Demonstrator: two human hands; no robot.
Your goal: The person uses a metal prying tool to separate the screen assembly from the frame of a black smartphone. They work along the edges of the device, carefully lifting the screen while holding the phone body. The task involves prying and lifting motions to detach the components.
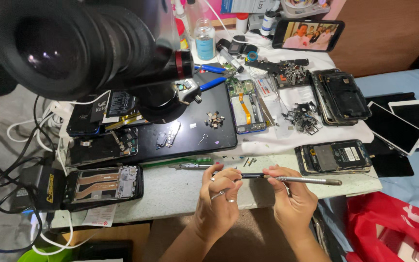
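Observation:
My left hand (219, 196) and my right hand (289, 194) are raised just over the front edge of the worktable (175, 191). Between them they hold a slim metal precision screwdriver (306, 180) that lies level. The left fingers, one with a ring, pinch its dark tip end. The right fingers grip the silver shaft near its middle. The handle sticks out to the right. An opened phone (334, 156) with its back off lies just beyond the right hand.
A microscope head (83, 43) looms at top left over a black work mat (190, 128) with small parts. Several opened phones (104, 184) lie at left, a stack of phone frames (340, 97) at right. A green toothbrush (180, 160), tablets (398, 126), a red bag (394, 228) and cables (6, 194) surround.

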